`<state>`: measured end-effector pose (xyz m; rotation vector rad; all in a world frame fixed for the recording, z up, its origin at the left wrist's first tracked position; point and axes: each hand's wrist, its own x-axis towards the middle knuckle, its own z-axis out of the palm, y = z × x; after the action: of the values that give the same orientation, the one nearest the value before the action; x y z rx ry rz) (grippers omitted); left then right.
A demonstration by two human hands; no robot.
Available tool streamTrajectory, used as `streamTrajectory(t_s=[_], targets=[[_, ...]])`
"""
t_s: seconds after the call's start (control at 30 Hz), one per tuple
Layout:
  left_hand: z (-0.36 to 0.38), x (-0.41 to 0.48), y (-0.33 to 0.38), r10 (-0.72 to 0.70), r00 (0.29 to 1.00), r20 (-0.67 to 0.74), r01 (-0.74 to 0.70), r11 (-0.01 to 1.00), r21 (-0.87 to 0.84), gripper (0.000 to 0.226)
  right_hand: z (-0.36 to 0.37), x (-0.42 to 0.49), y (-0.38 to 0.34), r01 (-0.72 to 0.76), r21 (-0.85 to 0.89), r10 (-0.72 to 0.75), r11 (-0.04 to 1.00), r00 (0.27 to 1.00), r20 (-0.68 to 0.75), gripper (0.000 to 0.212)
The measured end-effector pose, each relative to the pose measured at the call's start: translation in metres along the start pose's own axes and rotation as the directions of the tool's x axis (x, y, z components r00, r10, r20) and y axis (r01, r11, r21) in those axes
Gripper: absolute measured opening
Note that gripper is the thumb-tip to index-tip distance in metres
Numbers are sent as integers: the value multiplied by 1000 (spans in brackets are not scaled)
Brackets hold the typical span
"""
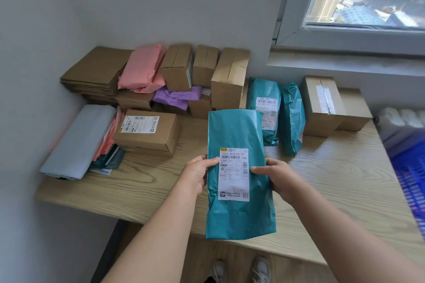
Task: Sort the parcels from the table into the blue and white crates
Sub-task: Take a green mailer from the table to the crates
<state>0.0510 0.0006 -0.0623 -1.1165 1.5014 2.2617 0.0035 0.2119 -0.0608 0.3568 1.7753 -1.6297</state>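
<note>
The fingers [213,160] of the left hand [196,176] pinch the left edge of the teal parcel [239,135], thumb on the front and the rest hidden behind the bag. The right hand [279,179] grips the opposite edge the same way, its thumb resting on the edge of the white shipping label [234,174]. Both grips sit level with that label, and I take that to be the point: the bag is held flat toward the person so the print can be read before a crate is chosen.

The parcel is up off the tabletop [333,179], over its near edge, in front of the person. Its long axis runs roughly upright, leaning slightly, top end toward the wall and bottom end hanging toward the floor. The label reads the right way up for the holder.

Beyond it two more teal bags [292,119] lean side by side, next to taped cardboard boxes [322,103]. Further left, brown boxes [230,76] stand on end against the wall, with a pink mailer [142,69] among them and a grey mailer [78,142] nearest the left wall. The blue crate [411,181] sits at the right edge of view, beside the tabletop. I cannot make out a white crate for certain.
</note>
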Motion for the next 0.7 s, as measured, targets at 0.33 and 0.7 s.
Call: streamTrajectory(t_s=[0.33,0.7], targets=[[41,17,-21,-57,997,60,34,945,326,15,-35,-25,14,-1,45,11,999,971,-237,18],[159,10,-52,-84,974,211,-23,887,462,29,-139,-38,49,-3,125,58,992,900,-433,26]])
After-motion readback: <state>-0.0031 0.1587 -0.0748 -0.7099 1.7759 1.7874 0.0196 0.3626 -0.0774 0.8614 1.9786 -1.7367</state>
